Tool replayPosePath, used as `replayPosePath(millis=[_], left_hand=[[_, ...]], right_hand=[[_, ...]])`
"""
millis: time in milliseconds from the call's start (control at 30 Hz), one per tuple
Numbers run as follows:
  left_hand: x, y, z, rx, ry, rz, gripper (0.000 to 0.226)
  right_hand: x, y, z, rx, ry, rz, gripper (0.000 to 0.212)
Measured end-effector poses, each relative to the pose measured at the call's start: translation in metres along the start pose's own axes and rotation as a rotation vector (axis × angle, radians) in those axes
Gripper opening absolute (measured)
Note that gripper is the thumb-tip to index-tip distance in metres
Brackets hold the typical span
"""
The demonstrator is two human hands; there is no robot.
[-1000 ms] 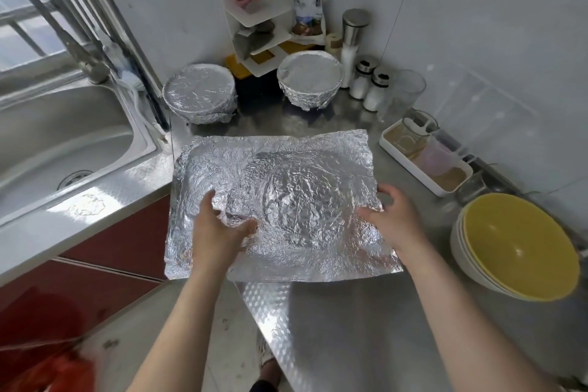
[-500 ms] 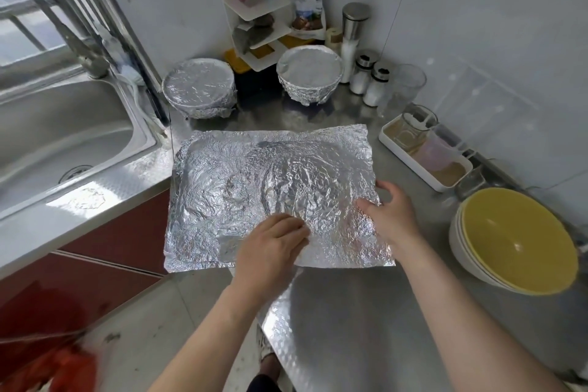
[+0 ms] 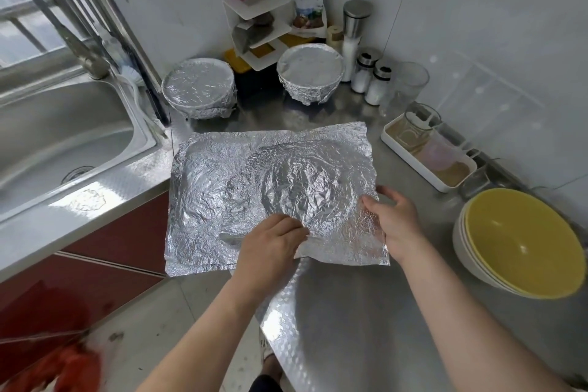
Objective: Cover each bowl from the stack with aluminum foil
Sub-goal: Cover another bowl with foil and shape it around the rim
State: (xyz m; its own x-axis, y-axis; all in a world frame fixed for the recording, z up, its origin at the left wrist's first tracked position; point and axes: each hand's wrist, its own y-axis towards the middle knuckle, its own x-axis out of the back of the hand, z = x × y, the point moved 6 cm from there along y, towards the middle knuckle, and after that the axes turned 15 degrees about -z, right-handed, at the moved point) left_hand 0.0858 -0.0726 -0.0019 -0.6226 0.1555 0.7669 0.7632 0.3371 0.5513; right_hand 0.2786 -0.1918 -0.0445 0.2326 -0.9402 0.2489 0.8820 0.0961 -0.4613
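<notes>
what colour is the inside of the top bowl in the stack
Yellow inside the top bowl, seen in the head view.

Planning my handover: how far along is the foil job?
Done: two foil-covered bowls at the back. In hand: left hand and right hand grip a foil sheet over a round bulge. Remaining: the stack of yellow bowls, uncovered.

A crinkled aluminum foil sheet (image 3: 222,188) lay spread at the counter's (image 3: 366,312) front left corner, bulging round in its middle. One foil-wrapped bowl (image 3: 199,86) stood at the back left corner, and a second wrapped bowl (image 3: 310,68) stood further along the back edge. Stacked yellow-lined bowls (image 3: 515,239) sat upright by the right edge.
</notes>
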Motion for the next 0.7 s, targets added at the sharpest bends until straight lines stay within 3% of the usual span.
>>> replayPosePath(millis=[167,267,333,567,700], left_hand=[[0.003,0.007,-0.003,-0.073,0.032,-0.058,0.028],[0.013,0.016,-0.007,-0.128,0.032,-0.155,0.009],[0.022,0.018,-0.014,-0.155,0.033,-0.177,0.018],[0.054,-0.002,-0.062,-0.281,-0.008,-0.278,0.007],[0.047,-0.042,-0.089,-0.301,-0.074,-0.231,0.025]], right_hand=[[0.006,-0.003,0.001,-0.027,0.079,-0.059,0.039],[0.005,-0.005,0.005,-0.072,0.080,0.027,0.042],[0.008,-0.011,0.009,-0.060,0.081,0.085,0.048],[0.061,-0.057,0.020,0.010,0.124,0.143,0.039],[0.095,-0.079,-0.021,-0.024,0.093,0.080,0.044]])
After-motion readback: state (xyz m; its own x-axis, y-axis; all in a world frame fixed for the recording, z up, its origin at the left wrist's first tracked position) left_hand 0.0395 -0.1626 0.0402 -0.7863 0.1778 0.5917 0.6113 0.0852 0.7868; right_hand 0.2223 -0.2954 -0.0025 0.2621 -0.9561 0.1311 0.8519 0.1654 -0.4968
